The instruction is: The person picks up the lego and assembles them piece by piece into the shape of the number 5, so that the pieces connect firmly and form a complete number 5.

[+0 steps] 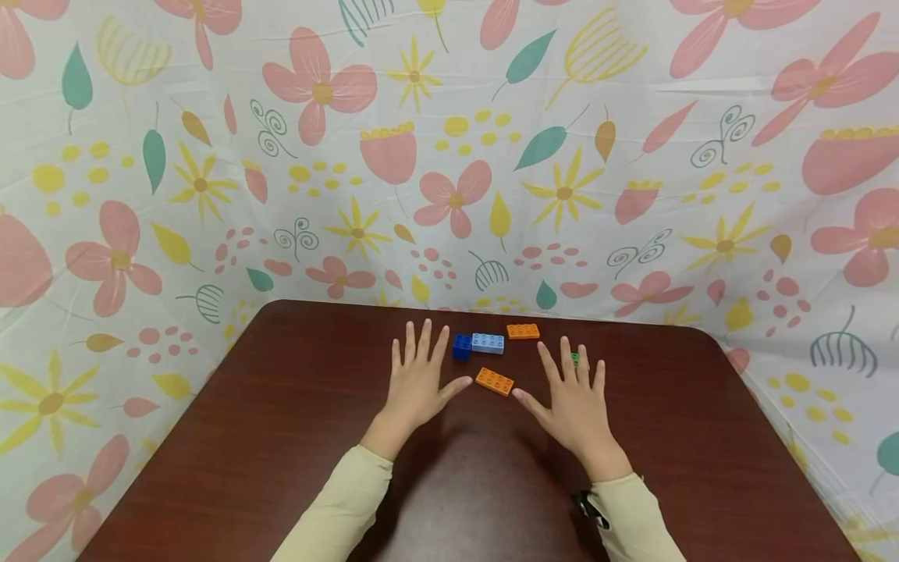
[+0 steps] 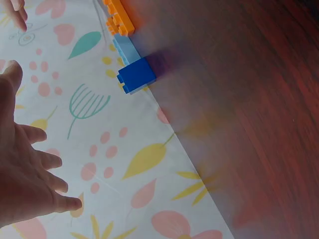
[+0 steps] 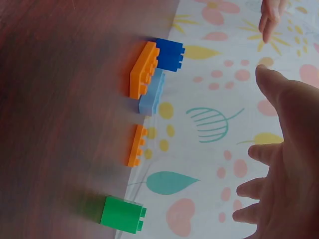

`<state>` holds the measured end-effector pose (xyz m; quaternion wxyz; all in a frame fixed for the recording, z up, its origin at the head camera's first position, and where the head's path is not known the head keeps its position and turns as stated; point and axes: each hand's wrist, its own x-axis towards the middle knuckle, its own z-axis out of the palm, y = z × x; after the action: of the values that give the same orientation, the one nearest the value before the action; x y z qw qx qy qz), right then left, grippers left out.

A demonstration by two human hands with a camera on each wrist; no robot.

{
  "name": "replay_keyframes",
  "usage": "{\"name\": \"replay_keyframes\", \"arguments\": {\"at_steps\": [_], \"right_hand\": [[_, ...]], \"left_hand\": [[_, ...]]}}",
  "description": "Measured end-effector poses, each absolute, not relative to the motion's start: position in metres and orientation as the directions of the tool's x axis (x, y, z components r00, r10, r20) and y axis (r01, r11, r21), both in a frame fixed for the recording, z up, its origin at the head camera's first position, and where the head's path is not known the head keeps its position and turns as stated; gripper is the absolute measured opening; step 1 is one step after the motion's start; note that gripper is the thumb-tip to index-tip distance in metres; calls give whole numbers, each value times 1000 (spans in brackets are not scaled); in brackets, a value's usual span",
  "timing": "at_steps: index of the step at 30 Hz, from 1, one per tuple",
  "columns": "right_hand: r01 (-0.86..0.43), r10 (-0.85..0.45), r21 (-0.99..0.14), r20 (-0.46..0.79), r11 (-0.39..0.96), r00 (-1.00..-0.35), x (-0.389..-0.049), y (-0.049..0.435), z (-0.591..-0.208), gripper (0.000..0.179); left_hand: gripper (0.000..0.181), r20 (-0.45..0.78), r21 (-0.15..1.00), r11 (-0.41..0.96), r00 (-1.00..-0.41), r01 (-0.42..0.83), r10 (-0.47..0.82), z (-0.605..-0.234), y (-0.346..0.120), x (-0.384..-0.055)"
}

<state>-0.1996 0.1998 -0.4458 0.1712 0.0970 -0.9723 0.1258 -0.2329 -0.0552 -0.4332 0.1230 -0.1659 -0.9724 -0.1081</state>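
Observation:
Both hands are held over the table with fingers spread and nothing in them. My left hand (image 1: 416,388) is left of the dark blue brick (image 1: 461,346), its thumb pointing toward the near orange brick (image 1: 495,382). On the other side, my right hand (image 1: 577,407) has its thumb tip close to that orange brick. Its fingers mostly hide a green brick (image 1: 575,359) in the head view; the right wrist view shows this green brick (image 3: 122,215) whole. A light blue brick (image 1: 488,343) lies against the dark blue one, and a second orange brick (image 1: 523,332) lies behind, to the right.
The dark brown table (image 1: 281,406) has rounded far corners. A white cloth (image 1: 449,257) printed with flowers and leaves hangs right behind its far edge and along both sides. A dark band (image 1: 590,509) shows at the right wrist, by the sleeve.

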Motion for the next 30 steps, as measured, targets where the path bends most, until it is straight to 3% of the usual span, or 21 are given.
{"name": "replay_keyframes", "arguments": {"at_steps": [30], "right_hand": [[-272, -139, -299, 399, 915, -906, -223, 234, -445, 73]], "left_hand": [[73, 277, 219, 830, -849, 512, 451, -430, -32, -237]]}}
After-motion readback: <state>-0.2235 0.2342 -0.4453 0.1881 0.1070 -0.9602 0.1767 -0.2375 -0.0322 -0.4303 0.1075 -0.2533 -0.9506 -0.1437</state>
